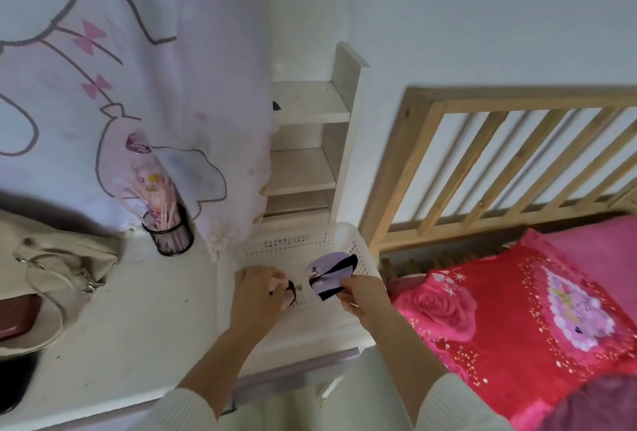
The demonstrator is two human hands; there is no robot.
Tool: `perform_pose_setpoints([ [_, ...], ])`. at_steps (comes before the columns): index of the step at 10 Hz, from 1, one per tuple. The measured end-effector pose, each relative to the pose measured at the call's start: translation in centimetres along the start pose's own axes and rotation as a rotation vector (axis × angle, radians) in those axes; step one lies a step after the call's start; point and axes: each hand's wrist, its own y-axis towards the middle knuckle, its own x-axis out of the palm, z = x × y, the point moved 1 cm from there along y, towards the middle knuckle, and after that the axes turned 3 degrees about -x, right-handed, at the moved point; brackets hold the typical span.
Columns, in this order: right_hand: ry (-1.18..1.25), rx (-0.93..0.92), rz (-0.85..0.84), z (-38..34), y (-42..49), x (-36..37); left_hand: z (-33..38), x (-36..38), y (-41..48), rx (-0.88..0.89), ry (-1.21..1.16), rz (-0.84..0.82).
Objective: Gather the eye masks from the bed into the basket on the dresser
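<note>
A white perforated basket (358, 244) stands at the right end of the white dresser (144, 320), beside the bed. Over the basket, my left hand (258, 289) is closed on a pink eye mask (289, 296) with a dark strap; the hand hides most of it. My right hand (362, 294) pinches a lilac eye mask (327, 270) with black trim by its lower edge, holding it inside the basket's rim.
A black mesh cup (170, 236) of pens and a beige handbag (44, 275) stand on the dresser's left side. A printed curtain (120, 68) hangs behind. White shelves (306, 141) rise behind the basket. The wooden headboard (499, 154) and a red-pink flowered pillow (517, 320) lie to the right.
</note>
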Motion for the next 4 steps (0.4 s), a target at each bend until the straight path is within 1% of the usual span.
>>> perform_pose_setpoints([
  [1, -0.081, 0.051, 0.026, -0.3, 2.2, 0.8, -2.0, 0.0, 0.3, -0.101, 0.224, 0.12],
  [2, -0.122, 0.188, -0.014, 0.4, 3.6, 1.3, -4.0, 0.1, 0.3, -0.166, 0.244, 0.086],
  [3, -0.249, 0.262, -0.03, 0.3, 3.1, 1.3, -5.5, 0.2, 0.2, -0.163, 0.262, 0.029],
  [4, -0.389, 0.054, 0.004, -1.7, 2.9, 0.8, -6.7, 0.2, 0.6, -0.169, 0.3, -0.016],
])
